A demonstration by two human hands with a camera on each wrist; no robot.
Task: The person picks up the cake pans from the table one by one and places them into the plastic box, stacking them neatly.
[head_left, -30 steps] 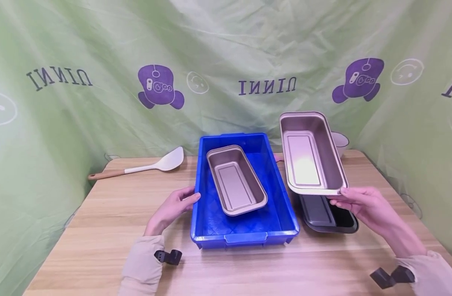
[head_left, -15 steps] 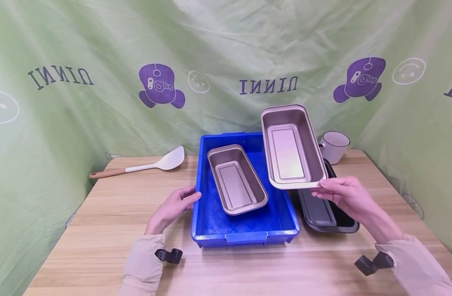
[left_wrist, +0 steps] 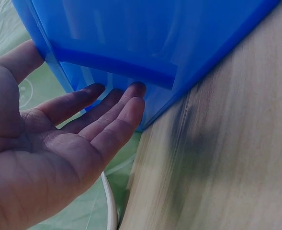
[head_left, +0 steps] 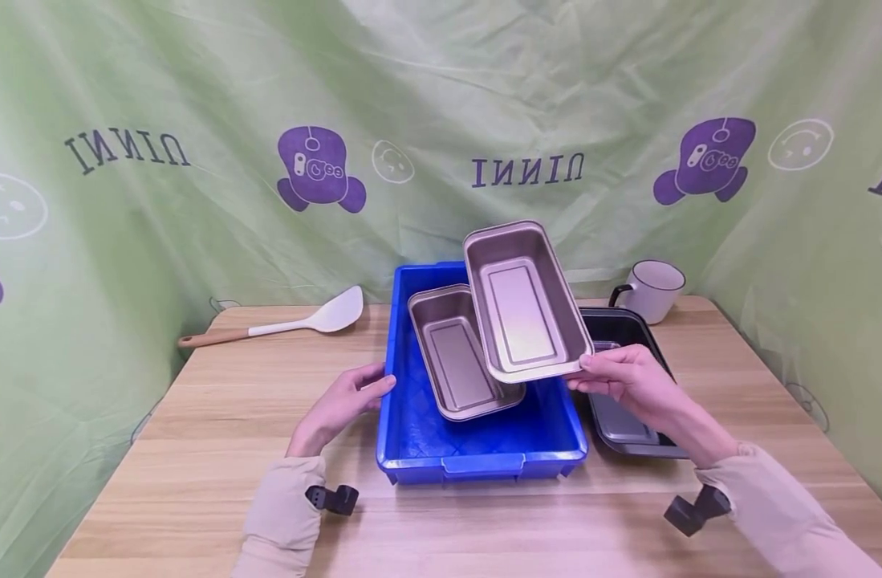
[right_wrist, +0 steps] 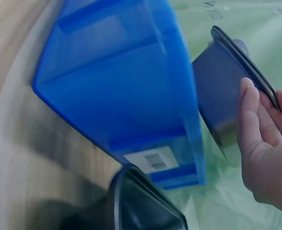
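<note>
My right hand (head_left: 632, 381) pinches the near corner rim of a champagne-coloured metal loaf pan (head_left: 523, 309), thumb above and fingers beneath. The pan (right_wrist: 222, 79) is raised and tilted over the right part of a blue plastic bin (head_left: 484, 466). A second loaf pan (head_left: 455, 361) of the same kind lies askew inside the bin, its right side partly hidden by the raised pan. At the bin's left wall, my left hand (head_left: 343, 405) holds the rim, its thumb over the edge. In the left wrist view, that hand's fingers (left_wrist: 117, 127) lie outside the wall.
A black baking pan (head_left: 621, 417) stands right of the bin, partly behind my right hand. Behind it is a white mug (head_left: 653, 293) with a black handle. A white spatula (head_left: 332, 311) with a wooden handle lies at the back left. Green printed fabric surrounds the wooden table (head_left: 253, 393).
My right hand has carried the loaf pan leftward, from above the black pan to over the bin, where it overlaps the second loaf pan. The mug is uncovered. My left hand has stayed in place.
</note>
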